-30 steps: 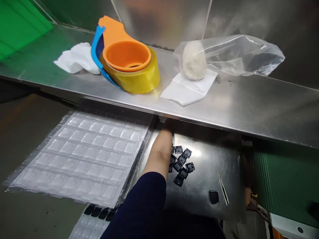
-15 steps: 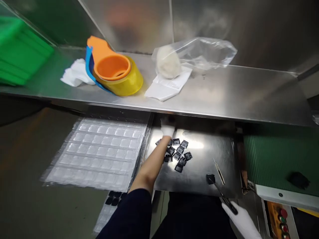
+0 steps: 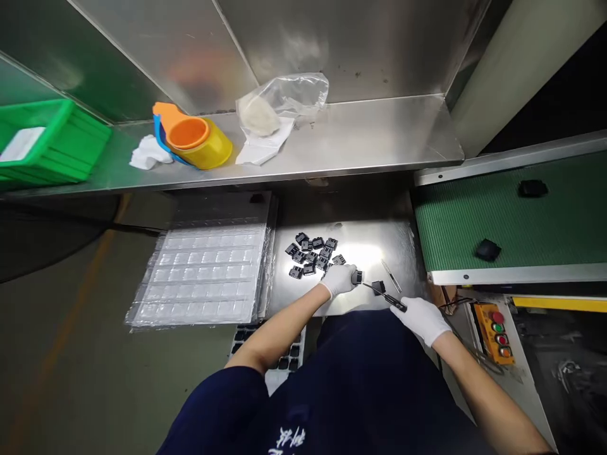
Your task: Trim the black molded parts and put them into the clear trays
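My left hand (image 3: 341,280), in a white glove, is closed on a small black plastic part (image 3: 357,277) with slots along one side. In my gloved right hand (image 3: 421,317) is a slim black-handled tool (image 3: 395,303) with a thin metal shaft. The shaft points left, its tip close to the held part; whether they touch I cannot tell. Just under the shaft lies another black part (image 3: 378,288). Metal tweezers (image 3: 391,276) rest beyond it. Several similar black slotted parts (image 3: 312,256) are scattered on the steel table (image 3: 296,296), left of and beyond my left hand.
Stacked clear plastic trays (image 3: 203,278) stand left of the table. A green conveyor belt (image 3: 545,227) on the right carries black parts (image 3: 488,250). A steel shelf (image 3: 370,139) spans the back, with a tape dispenser (image 3: 194,140), a plastic bag (image 3: 298,91) and a green crate (image 3: 71,142).
My left hand has come back from under the shelf towards me and now holds a black part. My right hand has brought the tool up to it. The view has swung right.
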`<action>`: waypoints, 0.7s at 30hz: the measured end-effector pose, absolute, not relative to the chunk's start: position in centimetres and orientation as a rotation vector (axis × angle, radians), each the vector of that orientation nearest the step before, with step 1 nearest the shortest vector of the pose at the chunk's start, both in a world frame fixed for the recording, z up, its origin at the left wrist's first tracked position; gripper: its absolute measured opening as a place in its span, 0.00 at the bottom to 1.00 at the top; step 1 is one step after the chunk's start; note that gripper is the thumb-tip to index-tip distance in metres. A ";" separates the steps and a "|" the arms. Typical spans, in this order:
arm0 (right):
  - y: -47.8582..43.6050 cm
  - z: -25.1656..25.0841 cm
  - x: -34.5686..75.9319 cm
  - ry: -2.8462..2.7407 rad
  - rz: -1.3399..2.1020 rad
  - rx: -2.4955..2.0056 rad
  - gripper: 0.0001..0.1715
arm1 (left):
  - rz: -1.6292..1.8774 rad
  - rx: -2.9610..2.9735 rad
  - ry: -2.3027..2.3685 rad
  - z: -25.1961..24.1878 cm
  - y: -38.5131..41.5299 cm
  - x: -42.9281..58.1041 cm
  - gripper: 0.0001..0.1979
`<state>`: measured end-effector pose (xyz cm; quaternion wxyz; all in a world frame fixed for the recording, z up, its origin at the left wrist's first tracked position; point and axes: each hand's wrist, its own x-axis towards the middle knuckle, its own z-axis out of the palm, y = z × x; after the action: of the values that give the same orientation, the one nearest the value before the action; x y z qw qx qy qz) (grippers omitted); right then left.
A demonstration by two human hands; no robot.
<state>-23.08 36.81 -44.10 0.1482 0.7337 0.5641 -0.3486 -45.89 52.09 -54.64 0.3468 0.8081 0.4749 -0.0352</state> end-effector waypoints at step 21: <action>36.0 -42.0 -21.9 1.799 -0.980 1.990 0.30 | -0.055 2.043 1.377 -52.0 46.9 -46.8 0.25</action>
<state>-21.86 35.97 -41.98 0.1422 0.6897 0.6236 -0.3395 -46.80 46.92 -51.95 0.3324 0.7819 0.5270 -0.0211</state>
